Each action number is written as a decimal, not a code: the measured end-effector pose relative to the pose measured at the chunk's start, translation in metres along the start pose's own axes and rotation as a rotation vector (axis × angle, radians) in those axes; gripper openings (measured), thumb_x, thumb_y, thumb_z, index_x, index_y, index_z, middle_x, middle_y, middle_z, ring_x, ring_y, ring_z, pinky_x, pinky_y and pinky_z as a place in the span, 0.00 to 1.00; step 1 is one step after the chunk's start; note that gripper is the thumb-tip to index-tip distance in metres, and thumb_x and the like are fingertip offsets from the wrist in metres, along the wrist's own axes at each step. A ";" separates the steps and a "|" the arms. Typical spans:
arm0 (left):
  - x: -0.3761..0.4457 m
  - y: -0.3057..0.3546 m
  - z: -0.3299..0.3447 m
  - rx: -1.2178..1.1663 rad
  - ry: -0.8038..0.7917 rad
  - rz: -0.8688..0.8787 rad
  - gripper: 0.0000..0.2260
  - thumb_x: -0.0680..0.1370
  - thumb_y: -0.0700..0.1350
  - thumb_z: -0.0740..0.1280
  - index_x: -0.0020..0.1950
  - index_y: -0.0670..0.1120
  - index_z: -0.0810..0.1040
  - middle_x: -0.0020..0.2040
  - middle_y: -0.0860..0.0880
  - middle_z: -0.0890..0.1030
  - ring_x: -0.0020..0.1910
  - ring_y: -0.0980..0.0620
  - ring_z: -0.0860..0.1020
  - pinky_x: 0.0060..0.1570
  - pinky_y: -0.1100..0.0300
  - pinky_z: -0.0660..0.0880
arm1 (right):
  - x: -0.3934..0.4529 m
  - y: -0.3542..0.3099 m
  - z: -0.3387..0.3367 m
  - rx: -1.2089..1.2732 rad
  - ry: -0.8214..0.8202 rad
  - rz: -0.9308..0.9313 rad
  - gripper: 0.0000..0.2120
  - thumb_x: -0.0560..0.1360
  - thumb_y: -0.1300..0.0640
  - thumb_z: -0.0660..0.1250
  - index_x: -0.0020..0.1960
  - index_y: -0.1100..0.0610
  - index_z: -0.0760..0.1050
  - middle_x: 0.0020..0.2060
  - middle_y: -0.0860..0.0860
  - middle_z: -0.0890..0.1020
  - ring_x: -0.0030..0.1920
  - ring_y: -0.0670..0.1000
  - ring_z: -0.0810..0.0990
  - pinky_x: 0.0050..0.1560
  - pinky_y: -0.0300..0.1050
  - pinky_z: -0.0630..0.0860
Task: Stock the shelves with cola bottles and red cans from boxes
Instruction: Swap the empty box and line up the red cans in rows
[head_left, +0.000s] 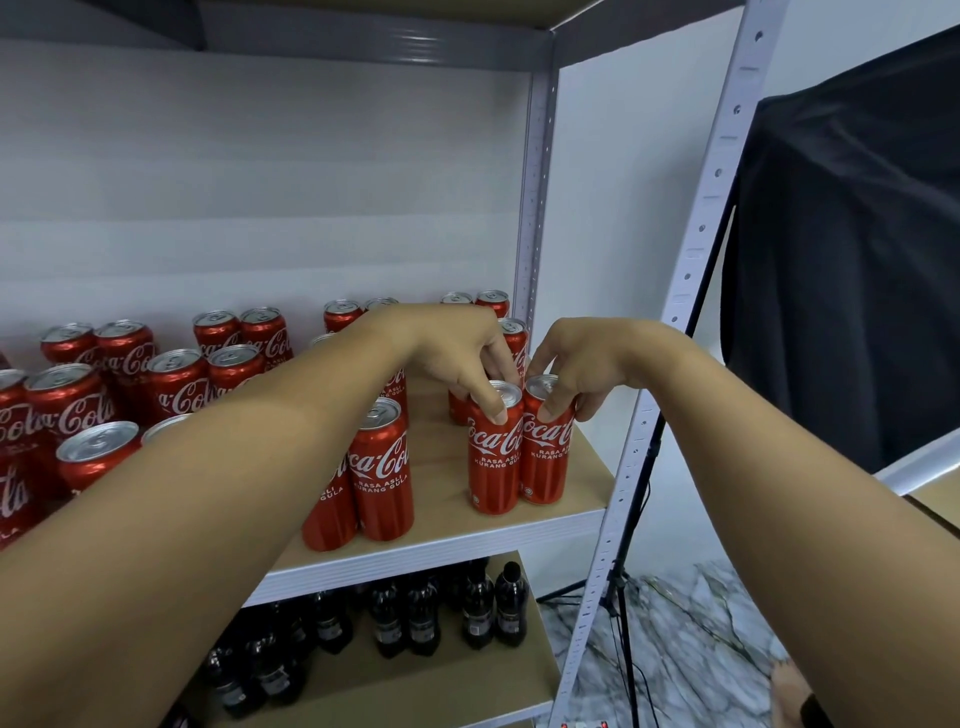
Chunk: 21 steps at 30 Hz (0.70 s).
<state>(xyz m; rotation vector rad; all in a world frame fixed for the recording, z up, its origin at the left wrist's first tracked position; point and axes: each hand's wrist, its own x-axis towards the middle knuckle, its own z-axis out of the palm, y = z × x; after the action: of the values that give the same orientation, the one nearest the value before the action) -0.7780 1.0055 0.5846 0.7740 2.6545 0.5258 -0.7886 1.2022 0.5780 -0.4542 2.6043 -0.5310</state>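
Wooden shelf board (457, 512): rows of upright red Coca-Cola cans (171, 387), paired front to back. Left hand (457, 353) grips the top of one front can (494, 449); right hand (576, 366) grips the can touching it (545, 441), nearest the grey upright (691, 270). Lower shelf: dark cola bottles (415, 613). Right: black fabric (852, 270), light-stand legs (621, 597), marbled floor (691, 639).

Wooden shelf (447, 512) with upright red cans (383, 470)

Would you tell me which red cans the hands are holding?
The two front-right red aluminium cans: left hand grips one, right hand its neighbour.
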 end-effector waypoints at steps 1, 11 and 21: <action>0.000 0.001 0.000 0.004 0.006 0.002 0.19 0.69 0.51 0.82 0.59 0.52 0.87 0.54 0.59 0.86 0.49 0.61 0.85 0.57 0.55 0.83 | -0.001 -0.001 0.000 -0.001 -0.002 0.002 0.29 0.68 0.60 0.81 0.68 0.59 0.77 0.55 0.58 0.85 0.47 0.60 0.87 0.47 0.52 0.86; -0.001 0.003 0.002 0.006 -0.005 -0.049 0.27 0.71 0.53 0.81 0.69 0.53 0.80 0.62 0.57 0.83 0.46 0.65 0.82 0.51 0.65 0.79 | -0.013 -0.006 0.004 -0.011 0.020 0.029 0.39 0.70 0.59 0.80 0.76 0.55 0.67 0.62 0.61 0.80 0.54 0.62 0.84 0.49 0.58 0.85; -0.060 0.024 0.089 -0.195 0.800 0.123 0.06 0.75 0.44 0.77 0.49 0.49 0.81 0.43 0.55 0.81 0.41 0.55 0.79 0.40 0.69 0.74 | -0.076 0.005 0.068 -0.170 0.549 -0.182 0.30 0.73 0.51 0.77 0.71 0.48 0.69 0.61 0.48 0.73 0.59 0.53 0.77 0.56 0.49 0.77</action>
<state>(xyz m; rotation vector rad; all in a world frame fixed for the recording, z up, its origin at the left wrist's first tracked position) -0.6831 1.0134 0.5291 0.7829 3.1802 1.3436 -0.6927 1.2172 0.5465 -0.6863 3.1702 -0.5565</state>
